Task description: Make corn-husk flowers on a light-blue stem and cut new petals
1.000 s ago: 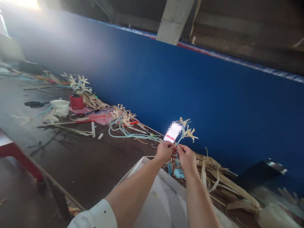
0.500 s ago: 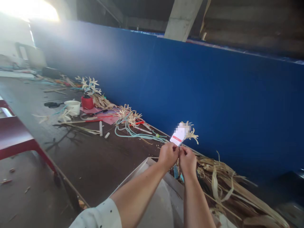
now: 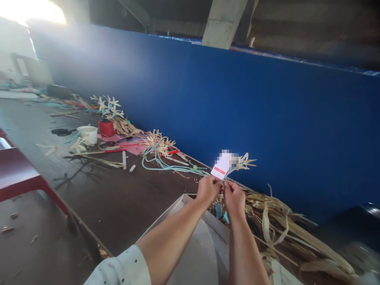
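Note:
A pale corn-husk flower (image 3: 244,161) with narrow petals stands up above my hands on a thin light-blue stem (image 3: 228,173). My right hand (image 3: 235,198) is closed, its thumb and finger pinching the lower stem. My left hand (image 3: 208,190) is closed in a pinch right beside it, fingertips almost touching the right ones. What the left fingers grip is too small and hidden to make out. Just behind both hands a lit phone (image 3: 221,166) leans by the blue wall, its screen partly pixelated.
Beneath my forearms lies a pale open box (image 3: 192,249). Dry husks (image 3: 285,221) pile up at right. Along the table (image 3: 118,198) are light-blue stems (image 3: 160,164), husk flowers (image 3: 160,142), a red spool (image 3: 106,128), a white cup (image 3: 89,134) and black scissors (image 3: 63,132). A blue partition (image 3: 267,111) rises behind.
The flower head has tilted over to the right and turned, showing more of its light-blue stem. My hands stay pinched close together. The view has shifted slightly.

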Tool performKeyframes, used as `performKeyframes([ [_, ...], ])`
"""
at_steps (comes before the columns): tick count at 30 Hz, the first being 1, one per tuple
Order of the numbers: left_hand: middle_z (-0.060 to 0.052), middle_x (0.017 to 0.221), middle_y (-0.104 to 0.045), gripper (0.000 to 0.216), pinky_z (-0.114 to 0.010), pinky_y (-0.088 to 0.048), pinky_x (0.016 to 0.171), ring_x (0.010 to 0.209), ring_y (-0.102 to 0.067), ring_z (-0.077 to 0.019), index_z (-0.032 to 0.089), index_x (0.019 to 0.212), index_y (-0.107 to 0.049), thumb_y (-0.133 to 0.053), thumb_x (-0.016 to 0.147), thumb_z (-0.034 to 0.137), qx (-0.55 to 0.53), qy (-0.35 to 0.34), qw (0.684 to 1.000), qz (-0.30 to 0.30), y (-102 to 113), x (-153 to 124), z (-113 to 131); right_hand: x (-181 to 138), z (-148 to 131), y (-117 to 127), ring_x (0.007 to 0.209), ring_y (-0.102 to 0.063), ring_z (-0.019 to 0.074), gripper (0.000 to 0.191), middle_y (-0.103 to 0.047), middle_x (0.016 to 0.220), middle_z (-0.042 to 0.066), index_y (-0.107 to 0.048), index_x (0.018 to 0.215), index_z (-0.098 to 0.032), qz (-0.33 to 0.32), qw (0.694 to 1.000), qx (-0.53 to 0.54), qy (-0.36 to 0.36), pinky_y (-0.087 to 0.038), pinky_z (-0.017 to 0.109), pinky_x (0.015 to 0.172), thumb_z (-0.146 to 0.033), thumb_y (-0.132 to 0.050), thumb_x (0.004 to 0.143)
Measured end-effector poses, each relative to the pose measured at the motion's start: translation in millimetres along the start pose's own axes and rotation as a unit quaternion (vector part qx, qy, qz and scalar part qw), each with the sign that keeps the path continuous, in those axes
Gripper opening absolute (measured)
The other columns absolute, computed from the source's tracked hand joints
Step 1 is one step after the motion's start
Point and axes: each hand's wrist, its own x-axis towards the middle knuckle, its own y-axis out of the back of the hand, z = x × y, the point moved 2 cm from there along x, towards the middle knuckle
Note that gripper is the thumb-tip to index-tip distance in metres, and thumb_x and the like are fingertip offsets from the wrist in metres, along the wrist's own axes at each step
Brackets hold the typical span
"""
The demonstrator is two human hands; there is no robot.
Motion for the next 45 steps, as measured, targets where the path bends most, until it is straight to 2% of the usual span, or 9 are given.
performKeyframes([
  [8,-0.004,0.075,-0.069,0.019,-0.025,-0.047,0.068,0.072,-0.062,-0.0157,0.017,0.080,-0.070,-0.054,0.078,0.027,0.009,-0.032,0.999,0.011,0.4,1.8,-4.3,-0.2,-2.7,2.9,0.076,-0.062,0.0254,0.038,-0.069,0.083,0.012,-0.068,0.086,-0.014,0.020,1.000,-0.011,0.003,-0.044,0.034,0.071,-0.042,-0.048,0.070],
  [15,-0.003,0.076,-0.069,0.018,-0.023,-0.046,0.066,0.070,-0.061,-0.0144,0.018,0.080,-0.068,-0.053,0.078,0.028,0.018,-0.037,0.999,0.008,-1.7,3.1,-7.6,-0.6,7.2,1.1,0.075,-0.061,0.0242,0.037,-0.069,0.082,0.011,-0.068,0.087,-0.014,0.023,1.000,0.015,0.003,-0.044,0.033,0.069,-0.043,-0.051,0.072],
  [19,-0.003,0.076,-0.069,0.017,-0.022,-0.045,0.066,0.071,-0.062,-0.0132,0.017,0.081,-0.066,-0.053,0.079,0.027,-0.006,-0.032,0.999,0.009,-2.6,4.6,-8.7,-3.4,10.9,-1.9,0.057,-0.057,0.0178,0.043,-0.068,0.074,0.006,-0.066,0.100,-0.015,-0.004,0.989,0.127,-0.068,-0.042,0.028,0.053,-0.045,-0.054,0.071],
  [21,-0.003,0.074,-0.068,0.017,-0.022,-0.045,0.065,0.069,-0.062,-0.0128,0.017,0.081,-0.066,-0.052,0.079,0.026,-0.022,-0.028,0.999,0.004,-3.2,4.9,-9.0,-5.2,9.3,-1.8,0.052,-0.054,0.0145,0.047,-0.067,0.078,0.005,-0.063,0.107,-0.016,-0.003,0.975,0.188,-0.116,-0.040,0.025,0.049,-0.044,-0.054,0.071],
  [25,-0.002,0.073,-0.068,0.017,-0.022,-0.045,0.064,0.069,-0.061,-0.0130,0.017,0.081,-0.067,-0.052,0.079,0.026,-0.024,-0.023,0.999,0.000,-3.7,4.8,-8.9,-8.7,2.6,2.2,0.060,-0.058,0.0141,0.050,-0.066,0.100,0.008,-0.062,0.111,-0.017,0.026,0.958,0.232,-0.169,-0.042,0.023,0.047,-0.050,-0.051,0.073],
  [28,-0.002,0.073,-0.068,0.017,-0.022,-0.044,0.064,0.070,-0.061,-0.0136,0.017,0.082,-0.067,-0.053,0.079,0.027,-0.007,-0.033,0.999,0.007,-3.0,3.8,-8.2,-11.0,-0.8,2.2,0.062,-0.059,0.0145,0.053,-0.066,0.100,0.008,-0.066,0.104,-0.018,0.004,0.945,0.269,-0.187,-0.041,0.023,0.047,-0.058,-0.052,0.073],
  [33,-0.002,0.075,-0.069,0.019,-0.022,-0.042,0.063,0.070,-0.060,-0.0138,0.018,0.080,-0.068,-0.052,0.079,0.029,0.038,-0.067,0.997,0.012,0.0,-0.1,-4.3,-10.0,1.9,0.0,0.055,-0.056,0.0144,0.050,-0.068,0.073,0.004,-0.069,0.095,-0.015,0.007,0.952,0.263,-0.160,-0.039,0.024,0.046,-0.052,-0.069,0.062],
  [39,-0.003,0.081,-0.069,0.020,-0.022,-0.042,0.067,0.074,-0.060,-0.0148,0.019,0.081,-0.068,-0.050,0.081,0.029,0.085,-0.092,0.992,0.020,2.7,-5.4,2.5,-5.4,11.5,1.3,0.065,-0.060,0.0176,0.052,-0.069,0.079,0.007,-0.071,0.096,-0.014,0.016,0.978,0.188,-0.090,-0.043,0.025,0.054,-0.053,-0.067,0.063],
  [45,-0.005,0.083,-0.068,0.019,-0.024,-0.044,0.072,0.078,-0.060,-0.0160,0.019,0.080,-0.069,-0.051,0.080,0.026,0.097,-0.130,0.986,0.026,4.1,-11.2,6.8,-5.2,16.2,1.7,0.059,-0.057,0.0159,0.056,-0.068,0.072,0.006,-0.070,0.097,-0.012,0.028,0.975,0.191,-0.110,-0.043,0.026,0.053,-0.054,-0.068,0.060],
])
